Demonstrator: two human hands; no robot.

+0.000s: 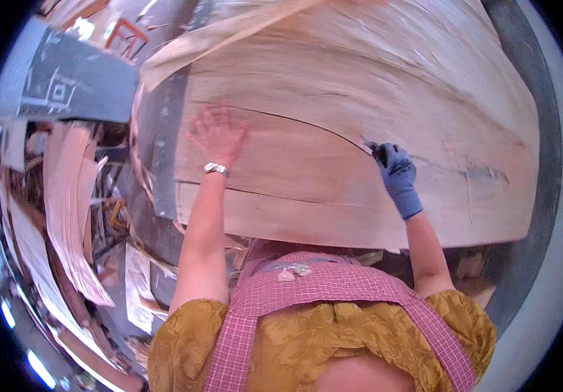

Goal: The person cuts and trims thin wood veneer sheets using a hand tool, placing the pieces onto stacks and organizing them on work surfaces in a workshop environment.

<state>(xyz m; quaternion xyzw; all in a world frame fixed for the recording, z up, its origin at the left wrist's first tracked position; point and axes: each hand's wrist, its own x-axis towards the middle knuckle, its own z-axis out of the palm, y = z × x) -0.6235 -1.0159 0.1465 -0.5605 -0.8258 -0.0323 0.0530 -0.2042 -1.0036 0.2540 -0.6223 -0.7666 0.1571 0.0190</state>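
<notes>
A wide stack of thin, pale wood veneer sheets (281, 153) lies in front of me. My left hand (219, 134), bare with a metal watch (217, 168) at the wrist, rests flat on the top sheet, fingers spread. My right hand (396, 171), in a blue-grey glove, is closed round a small cutting knife (370, 145), its handle mostly hidden. The knife's tip is at the right end of a dark curved slit (301, 122), which runs leftward to near my left fingertips. A second dark line crosses the veneer nearer to me.
A loose veneer strip (242, 36) lies slanted across the far side of the stack. Left of it stands a dark grey box-like block (79, 81) with white markings. Long veneer offcuts (69, 209) hang and lie about at the left. A grey edge (540, 111) borders the stack's right side.
</notes>
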